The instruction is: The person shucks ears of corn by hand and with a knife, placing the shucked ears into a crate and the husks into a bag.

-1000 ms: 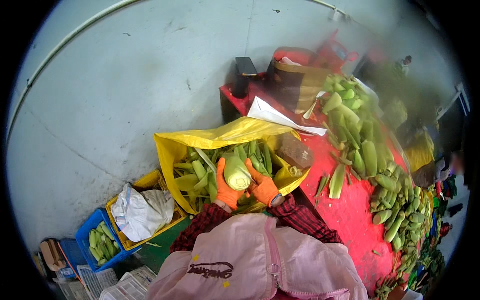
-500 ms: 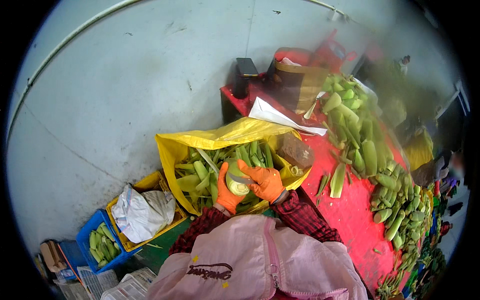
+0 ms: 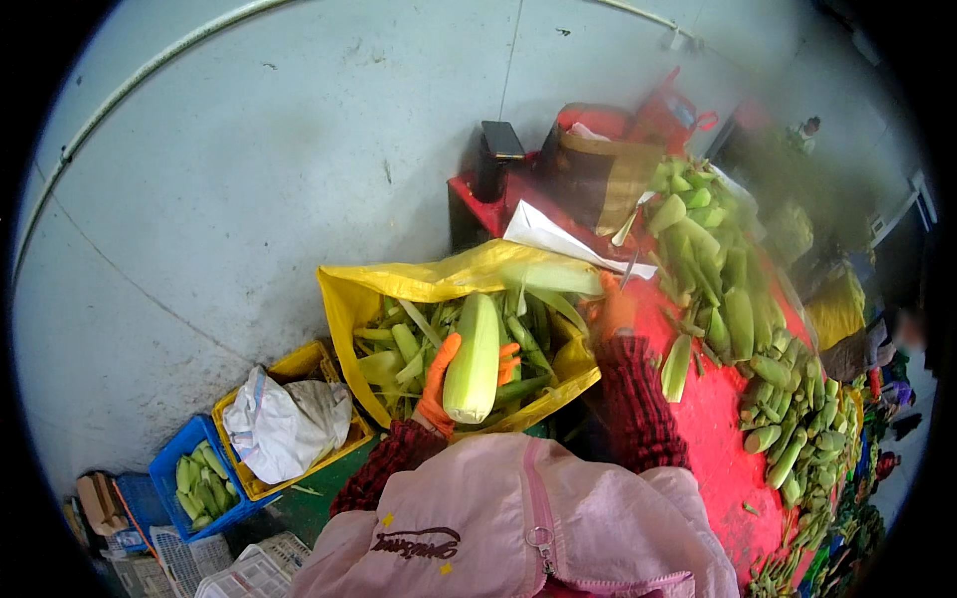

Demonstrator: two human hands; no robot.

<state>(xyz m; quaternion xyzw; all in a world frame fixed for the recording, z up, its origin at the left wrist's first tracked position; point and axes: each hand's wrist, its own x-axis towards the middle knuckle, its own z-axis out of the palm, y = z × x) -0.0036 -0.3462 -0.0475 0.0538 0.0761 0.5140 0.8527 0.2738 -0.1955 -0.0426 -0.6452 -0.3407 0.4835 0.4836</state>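
An ear of corn (image 3: 475,359) in its pale green husk stands in my left hand (image 3: 436,391), orange-gloved, its fingers wrapped round it from behind. My right hand (image 3: 613,307), also in an orange glove and blurred by motion, is off to the right with a small knife (image 3: 629,267), its blade pointing up. A loose pale husk leaf (image 3: 550,277), smeared by motion, stretches left from that hand; whether the fingers touch it I cannot tell. Below the ear, a yellow sack (image 3: 344,324) gapes open, with green husk leaves (image 3: 407,341) inside.
On the red table (image 3: 713,453) to the right lies a long heap of husked-on corn ears (image 3: 783,439) and leaves. A white sheet (image 3: 558,234), a brown bag (image 3: 603,179) and a dark phone-like object (image 3: 501,140) are behind. At left are a white bag (image 3: 284,419) and a blue crate (image 3: 164,468).
My right hand has swung away from the ear to the right with the knife. The ear now stands more upright in my left hand, and a loose husk leaf has appeared above the sack.
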